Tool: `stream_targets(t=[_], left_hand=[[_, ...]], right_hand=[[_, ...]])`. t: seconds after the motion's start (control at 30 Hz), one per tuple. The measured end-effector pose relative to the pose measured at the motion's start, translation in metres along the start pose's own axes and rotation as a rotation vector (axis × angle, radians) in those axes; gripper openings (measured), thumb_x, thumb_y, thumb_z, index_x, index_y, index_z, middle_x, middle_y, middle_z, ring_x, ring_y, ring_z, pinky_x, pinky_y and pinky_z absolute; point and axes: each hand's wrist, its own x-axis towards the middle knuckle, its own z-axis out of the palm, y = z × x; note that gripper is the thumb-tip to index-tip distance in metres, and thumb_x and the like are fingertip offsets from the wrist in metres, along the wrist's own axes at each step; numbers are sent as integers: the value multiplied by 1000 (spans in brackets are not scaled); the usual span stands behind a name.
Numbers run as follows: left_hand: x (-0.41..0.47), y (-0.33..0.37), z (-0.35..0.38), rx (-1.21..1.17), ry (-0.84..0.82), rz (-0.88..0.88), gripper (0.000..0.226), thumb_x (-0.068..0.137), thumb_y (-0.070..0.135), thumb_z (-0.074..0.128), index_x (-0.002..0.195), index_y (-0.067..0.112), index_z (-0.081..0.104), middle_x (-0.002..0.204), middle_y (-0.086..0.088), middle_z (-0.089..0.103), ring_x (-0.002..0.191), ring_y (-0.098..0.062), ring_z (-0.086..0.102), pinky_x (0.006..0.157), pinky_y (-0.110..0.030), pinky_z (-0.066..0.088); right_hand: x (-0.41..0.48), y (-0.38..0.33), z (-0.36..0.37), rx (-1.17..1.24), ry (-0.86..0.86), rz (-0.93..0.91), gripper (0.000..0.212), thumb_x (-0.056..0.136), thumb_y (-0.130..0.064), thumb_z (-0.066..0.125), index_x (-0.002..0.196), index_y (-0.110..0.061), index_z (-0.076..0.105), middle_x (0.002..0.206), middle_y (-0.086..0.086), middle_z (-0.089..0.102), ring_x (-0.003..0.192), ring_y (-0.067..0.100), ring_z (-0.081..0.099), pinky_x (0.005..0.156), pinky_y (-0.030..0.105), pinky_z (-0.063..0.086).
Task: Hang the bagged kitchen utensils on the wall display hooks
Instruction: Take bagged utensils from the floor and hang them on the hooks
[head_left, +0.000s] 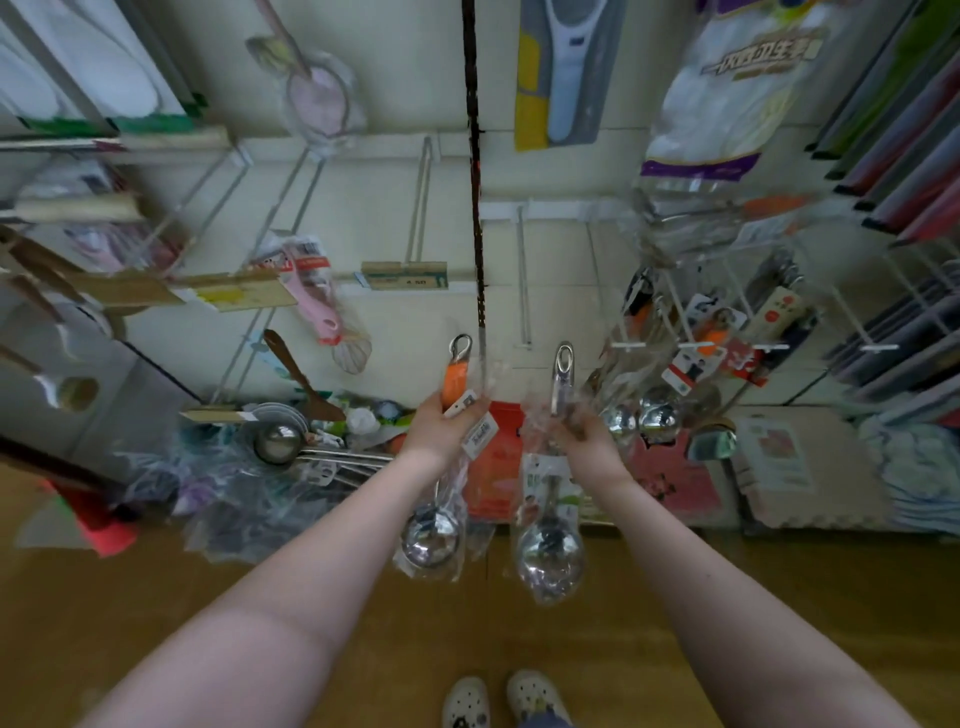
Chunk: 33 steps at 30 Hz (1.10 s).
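Item counts by kind, head view.
Hands, two: left hand (441, 428) and right hand (589, 439), each gripping one bagged ladle. Bagged ladles held, two: one orange-handled steel ladle in a clear bag (456, 378), one all-steel ladle in a clear bag (551, 551). At right, hung steel ladles (660, 418): at least two shiny bowls visible, the rest too blurred to count. Pink-handled whisk in a bag (324, 312), one; pink mesh strainer (318, 98), one; brown wooden spatula (298, 371), one; white perforated clogs (466, 701), two.
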Motion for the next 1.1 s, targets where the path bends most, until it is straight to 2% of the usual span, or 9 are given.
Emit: stream_targets(t=[0.23, 0.37, 0.47, 0.53, 0.6, 0.67, 0.87, 1.0, 1.1], left_hand=[[-25, -2, -12, -67, 171, -28, 11, 91, 23, 62, 98, 16, 56, 88, 2, 64, 75, -12, 61, 55, -15, 45], [-52, -13, -31, -145, 315, -15, 4, 91, 22, 62, 89, 20, 59, 83, 5, 65, 76, -11, 63, 62, -16, 49], [-75, -29, -46, -232, 416, -84, 9, 89, 22, 65, 85, 14, 61, 81, -6, 67, 74, -20, 64, 70, -28, 51], [-93, -40, -59, -290, 475, -112, 12, 89, 24, 65, 84, 13, 61, 78, -6, 68, 74, -21, 65, 73, -30, 51], [-111, -50, -74, -360, 520, -117, 15, 88, 27, 66, 84, 12, 63, 78, -7, 69, 76, -24, 65, 81, -37, 51], [-129, -57, -92, -427, 565, -107, 18, 87, 27, 66, 83, 10, 63, 78, -9, 69, 77, -26, 65, 86, -42, 50], [-188, -84, -147, -556, 722, -88, 13, 86, 26, 67, 93, 17, 61, 88, -6, 69, 88, -26, 65, 92, -41, 49], [-241, -109, -198, -604, 700, -30, 13, 83, 14, 70, 92, 15, 60, 83, -2, 68, 85, -23, 63, 87, -36, 48], [-288, -131, -239, -561, 675, -35, 43, 70, -1, 78, 106, 12, 56, 91, -1, 67, 95, -23, 64, 86, -32, 50]], right_hand=[[-7, -31, 10, -103, -239, -187, 19, 98, -21, 48, 117, -20, 50, 106, -4, 56, 97, 15, 54, 80, 26, 40], [-9, -48, 34, -120, -385, -283, 10, 98, -21, 49, 108, -20, 50, 88, -13, 56, 75, -3, 54, 60, 15, 39], [-16, -57, 65, -104, -463, -329, 5, 96, -15, 52, 100, -17, 49, 79, -7, 58, 69, 1, 58, 59, 12, 44], [-28, -61, 87, -124, -529, -335, 13, 95, -18, 54, 108, -18, 51, 92, -1, 63, 80, 9, 63, 73, 15, 50], [-43, -63, 108, -138, -577, -348, 33, 94, -24, 56, 125, -14, 49, 113, 7, 64, 102, 21, 63, 94, 34, 49], [-61, -68, 129, -150, -653, -377, 46, 95, -26, 55, 136, -9, 43, 122, 12, 60, 111, 25, 59, 100, 40, 45], [-118, -81, 202, -237, -803, -479, 18, 96, -19, 54, 111, -11, 50, 83, -9, 56, 73, 0, 54, 70, 17, 43], [-169, -88, 260, -271, -901, -484, 14, 96, -19, 53, 107, -12, 49, 89, -7, 56, 69, -6, 56, 52, 5, 41], [-219, -91, 309, -269, -965, -457, 19, 96, -17, 53, 115, -13, 51, 101, -7, 59, 86, 3, 59, 52, 3, 45]])
